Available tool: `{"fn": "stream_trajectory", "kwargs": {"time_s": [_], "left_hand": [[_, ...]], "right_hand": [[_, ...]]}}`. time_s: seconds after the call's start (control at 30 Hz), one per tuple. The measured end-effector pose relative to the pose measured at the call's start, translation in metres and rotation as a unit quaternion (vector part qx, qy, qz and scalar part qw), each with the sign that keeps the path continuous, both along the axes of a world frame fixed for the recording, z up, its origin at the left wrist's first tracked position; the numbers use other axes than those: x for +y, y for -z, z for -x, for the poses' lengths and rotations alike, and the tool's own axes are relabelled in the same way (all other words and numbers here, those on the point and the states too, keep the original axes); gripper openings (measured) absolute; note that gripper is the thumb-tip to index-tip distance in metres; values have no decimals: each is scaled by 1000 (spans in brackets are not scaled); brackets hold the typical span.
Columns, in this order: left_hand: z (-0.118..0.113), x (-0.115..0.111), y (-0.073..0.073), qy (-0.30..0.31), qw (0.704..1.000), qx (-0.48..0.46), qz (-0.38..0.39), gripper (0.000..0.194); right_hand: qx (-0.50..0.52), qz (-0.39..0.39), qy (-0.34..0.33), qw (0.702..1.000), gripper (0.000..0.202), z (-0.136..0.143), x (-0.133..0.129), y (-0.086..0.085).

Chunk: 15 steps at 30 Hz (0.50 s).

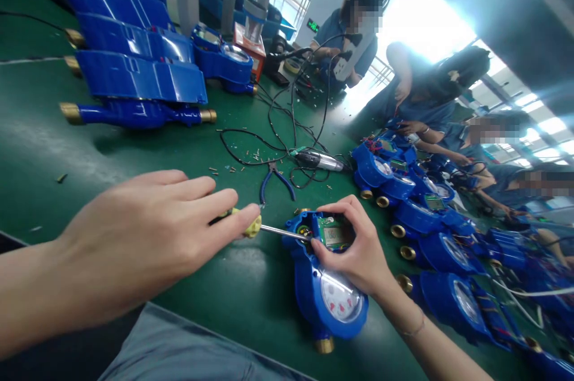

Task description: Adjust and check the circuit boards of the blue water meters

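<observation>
My left hand [152,225] is wrapped round the yellow-and-black handle of a screwdriver [282,231]. Its metal shaft points right, and the tip reaches into the open compartment of a blue meter [302,285], close to my right thumb. My right hand [359,249] grips the meter's upper housing, thumb and fingers on either side of a green circuit board [332,231] with a small display. Below the compartment is a round dial [341,300] under a clear cover. A brass fitting [324,345] sticks out at the meter's lower end.
Blue-handled pliers [273,180], small screws and a corded electric screwdriver [319,159] lie beyond the meter. Closed blue meters [139,76] stand at upper left. Open meters [452,249] line the right, where several people work.
</observation>
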State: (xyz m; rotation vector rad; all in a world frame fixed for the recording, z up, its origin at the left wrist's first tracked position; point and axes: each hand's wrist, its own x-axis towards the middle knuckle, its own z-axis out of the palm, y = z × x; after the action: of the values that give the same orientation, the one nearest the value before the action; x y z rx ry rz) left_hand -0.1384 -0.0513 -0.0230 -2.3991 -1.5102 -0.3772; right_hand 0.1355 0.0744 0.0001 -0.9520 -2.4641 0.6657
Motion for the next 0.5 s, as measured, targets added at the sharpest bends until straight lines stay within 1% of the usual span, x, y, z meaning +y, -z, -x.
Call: {"fn": "stream_trajectory", "kwargs": {"time_s": [0.13, 0.2, 0.27, 0.33, 0.43, 0.5], "left_hand": [[-14, 3, -23, -17, 999, 39, 14, 48], [-23, 0, -29, -31, 997, 63, 10, 49], [-30, -5, -30, -42, 995, 88, 3, 52], [-33, -8, -26, -52, 993, 109, -1, 54], [-29, -9, -20, -54, 992, 116, -10, 54], [-24, -8, -18, -47, 993, 109, -6, 54]], "right_hand": [[0, -16, 9, 1000, 32, -3, -1, 1], [2, -19, 14, 1000, 32, -6, -3, 1], [4, -19, 21, 1000, 31, -9, -4, 2], [8, -20, 31, 999, 30, -10, -5, 2], [16, -19, 40, 999, 30, -11, -6, 2], [21, -14, 33, 999, 30, -11, -6, 2]]}}
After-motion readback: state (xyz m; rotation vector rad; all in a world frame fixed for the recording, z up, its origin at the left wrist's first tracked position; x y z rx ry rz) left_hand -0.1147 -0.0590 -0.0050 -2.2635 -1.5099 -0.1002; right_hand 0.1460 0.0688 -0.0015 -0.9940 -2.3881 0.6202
